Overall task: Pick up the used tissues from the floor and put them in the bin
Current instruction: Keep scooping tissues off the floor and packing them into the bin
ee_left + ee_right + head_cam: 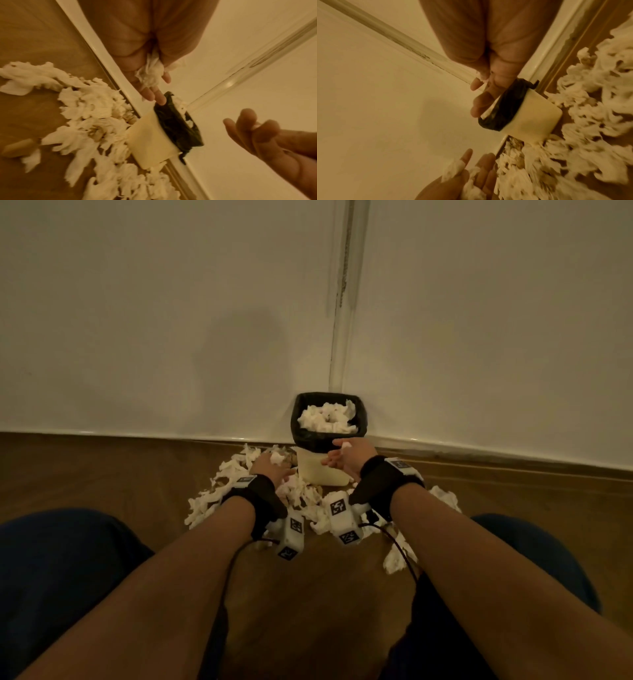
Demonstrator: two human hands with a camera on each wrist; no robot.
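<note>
Fingers [152, 94] of the left hand [270, 469] are curled round a tissue wad [150, 73], just left of the bin [327, 419].
The bin lies up and right of that wad; the right hand [346, 458], nearer the rim, is held loosely open with a tissue scrap [346, 445] pinched; loose tissues [219, 494] are spread on the floor [102, 474].

A brown wooden floor [102, 474] is running up to two plain pale walls [154, 302] that are meeting in a corner. A white skirting board [137, 433] is lining their base, and a pale vertical pipe [344, 302] is standing in the corner.
</note>
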